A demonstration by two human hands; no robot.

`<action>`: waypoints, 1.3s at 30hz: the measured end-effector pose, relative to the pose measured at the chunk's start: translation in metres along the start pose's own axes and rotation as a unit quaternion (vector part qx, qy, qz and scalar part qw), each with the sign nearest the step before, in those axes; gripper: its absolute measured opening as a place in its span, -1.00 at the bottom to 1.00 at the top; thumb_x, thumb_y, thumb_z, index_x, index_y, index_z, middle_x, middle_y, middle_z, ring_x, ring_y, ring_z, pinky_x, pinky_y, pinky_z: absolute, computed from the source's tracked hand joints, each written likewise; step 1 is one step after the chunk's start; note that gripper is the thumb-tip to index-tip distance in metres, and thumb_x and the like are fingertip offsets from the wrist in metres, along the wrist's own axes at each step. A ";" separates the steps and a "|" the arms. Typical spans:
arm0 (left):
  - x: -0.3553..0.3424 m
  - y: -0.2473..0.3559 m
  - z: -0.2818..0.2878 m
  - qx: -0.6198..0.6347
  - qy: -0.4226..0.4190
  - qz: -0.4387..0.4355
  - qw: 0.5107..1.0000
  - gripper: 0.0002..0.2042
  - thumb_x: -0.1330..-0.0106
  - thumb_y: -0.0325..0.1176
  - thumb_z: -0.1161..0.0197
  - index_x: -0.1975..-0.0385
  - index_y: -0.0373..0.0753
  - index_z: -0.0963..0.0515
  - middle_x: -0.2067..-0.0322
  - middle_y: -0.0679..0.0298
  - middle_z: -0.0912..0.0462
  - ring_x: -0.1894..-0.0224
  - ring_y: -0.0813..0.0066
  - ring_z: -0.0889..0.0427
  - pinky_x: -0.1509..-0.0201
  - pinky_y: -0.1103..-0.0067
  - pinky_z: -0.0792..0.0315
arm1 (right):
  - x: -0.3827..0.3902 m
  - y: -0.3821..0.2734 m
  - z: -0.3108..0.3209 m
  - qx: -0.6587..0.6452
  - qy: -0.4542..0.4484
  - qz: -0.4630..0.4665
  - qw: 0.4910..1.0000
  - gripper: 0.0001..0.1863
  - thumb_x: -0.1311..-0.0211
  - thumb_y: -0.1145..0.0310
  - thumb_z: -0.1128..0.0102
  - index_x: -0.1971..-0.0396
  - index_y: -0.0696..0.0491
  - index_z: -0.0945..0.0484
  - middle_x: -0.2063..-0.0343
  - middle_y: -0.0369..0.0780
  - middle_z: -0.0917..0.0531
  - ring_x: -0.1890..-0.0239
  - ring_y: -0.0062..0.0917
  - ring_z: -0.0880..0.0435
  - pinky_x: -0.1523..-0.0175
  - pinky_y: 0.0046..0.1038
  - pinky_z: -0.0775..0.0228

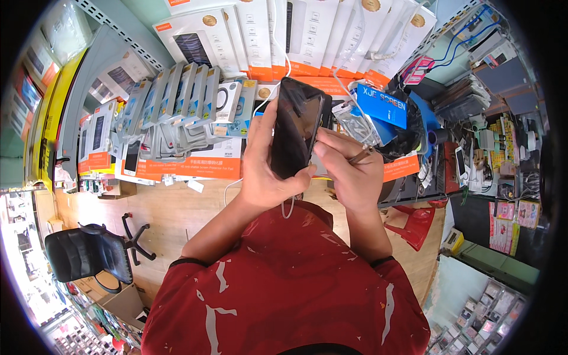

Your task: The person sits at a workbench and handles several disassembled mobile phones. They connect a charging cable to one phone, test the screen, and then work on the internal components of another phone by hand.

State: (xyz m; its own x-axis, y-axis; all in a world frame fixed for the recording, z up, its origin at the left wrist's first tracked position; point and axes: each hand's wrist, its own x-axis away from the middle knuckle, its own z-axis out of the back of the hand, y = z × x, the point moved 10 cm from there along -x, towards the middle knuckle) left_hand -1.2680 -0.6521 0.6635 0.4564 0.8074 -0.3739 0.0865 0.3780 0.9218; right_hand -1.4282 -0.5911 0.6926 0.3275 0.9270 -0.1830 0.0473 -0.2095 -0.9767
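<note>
Above my red shirt, my left hand [264,168] is closed around a black smartphone [294,130], held upright and slightly tilted, with its dark screen showing reflections. My right hand [355,174] is closed on a thin brown pen-like tool [362,154], its fingertips at the phone's right edge. What the tool's tip touches is hidden. A white cable [287,214] hangs in a loop below my hands. Behind the phone, boxes of orange and white packaging [207,168] lie on the counter, with stacked clear-and-blue accessory packs [171,94] at the left and a blue box [381,106] at the right.
Tall white boxes [310,35] line the back shelf. A black swivel chair [83,254] stands lower left, a red stool [405,228] lower right. Cluttered shelves with devices and cables [494,157] are at the right, a glass display case [485,316] at bottom right.
</note>
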 end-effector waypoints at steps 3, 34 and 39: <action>-0.002 0.006 -0.001 -0.020 -0.003 -0.017 1.000 0.13 -0.08 -0.49 -0.52 -0.67 -0.42 0.06 -0.45 -0.01 -0.28 -0.38 0.29 -0.52 -0.36 0.45 -0.49 | 0.001 0.005 0.000 -0.048 -0.009 -0.031 0.998 -0.71 -0.36 0.62 -0.42 -0.05 0.32 -0.78 0.04 -0.03 -0.86 0.18 -0.62 -0.81 0.13 -0.54 -0.66; -0.003 0.047 -0.001 -0.081 0.014 -0.077 0.994 0.16 0.05 -0.39 -0.60 -0.63 -0.49 -0.07 -0.17 0.01 -0.38 -0.20 0.24 -0.47 -0.26 0.44 -0.46 | 0.012 -0.011 0.007 -0.064 -0.035 0.022 0.997 -0.69 -0.34 0.70 -0.31 -0.06 0.41 -0.74 -0.03 0.15 -0.80 0.10 -0.41 -0.84 0.04 -0.45 -0.68; -0.006 0.060 0.000 -0.111 0.011 -0.089 0.990 0.16 0.07 -0.34 -0.61 -0.60 -0.52 -0.10 -0.15 -0.01 -0.40 -0.17 0.21 -0.47 -0.24 0.43 -0.45 | 0.012 -0.015 0.007 -0.068 -0.047 0.031 0.996 -0.69 -0.31 0.69 -0.31 -0.03 0.43 -0.73 -0.02 0.18 -0.80 0.10 -0.34 -0.85 0.02 -0.42 -0.69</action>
State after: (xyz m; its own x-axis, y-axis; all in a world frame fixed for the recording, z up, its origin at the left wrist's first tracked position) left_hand -1.2657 -0.6339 0.7208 0.4313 0.7279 -0.5331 -0.0338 0.6035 0.7967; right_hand -1.4316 -0.5747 0.7043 0.2444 0.9347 -0.2581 0.1587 -0.3011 -0.9403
